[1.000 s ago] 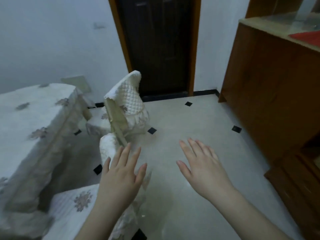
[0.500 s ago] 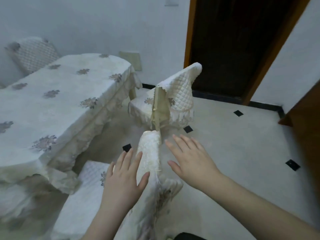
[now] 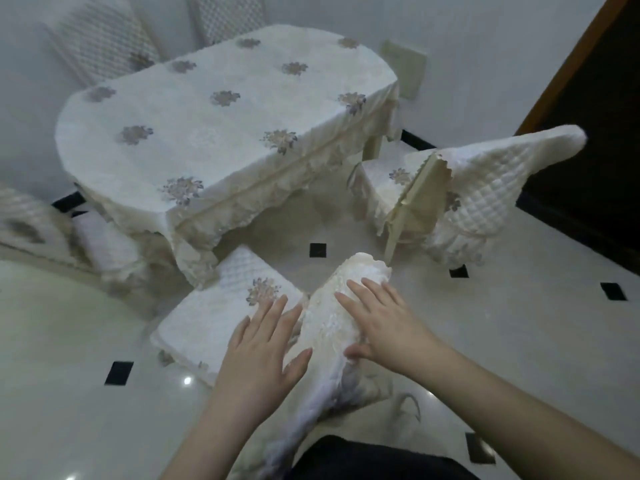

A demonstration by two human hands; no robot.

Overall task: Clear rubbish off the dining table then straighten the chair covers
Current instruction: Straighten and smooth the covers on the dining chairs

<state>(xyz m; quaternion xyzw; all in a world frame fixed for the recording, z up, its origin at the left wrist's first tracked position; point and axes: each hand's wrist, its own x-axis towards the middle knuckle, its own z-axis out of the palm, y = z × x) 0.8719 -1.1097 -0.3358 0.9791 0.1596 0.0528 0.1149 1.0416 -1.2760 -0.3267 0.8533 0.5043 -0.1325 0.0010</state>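
Note:
A chair stands right below me, its back wrapped in a cream lace cover (image 3: 332, 317) and its seat under a quilted white cover (image 3: 221, 313). My right hand (image 3: 381, 323) lies on the right side of the back cover with fingers straight and the thumb under its edge. My left hand (image 3: 266, 351) is spread flat at the cover's left side, over the seat. The dining table (image 3: 221, 129) carries a flowered cream tablecloth with nothing on it. A second chair (image 3: 467, 192) to the right has its quilted cover pulled askew, baring the wooden back.
Two more covered chairs (image 3: 104, 39) stand behind the table against the wall, and another one (image 3: 41, 230) at the left edge. A dark doorway (image 3: 595, 109) opens at the right. The floor is pale tile with small black squares.
The view swung left and down, bringing the whole table into sight. Both hands dropped from hovering in the air onto the near chair's back cover, the right one now resting on it.

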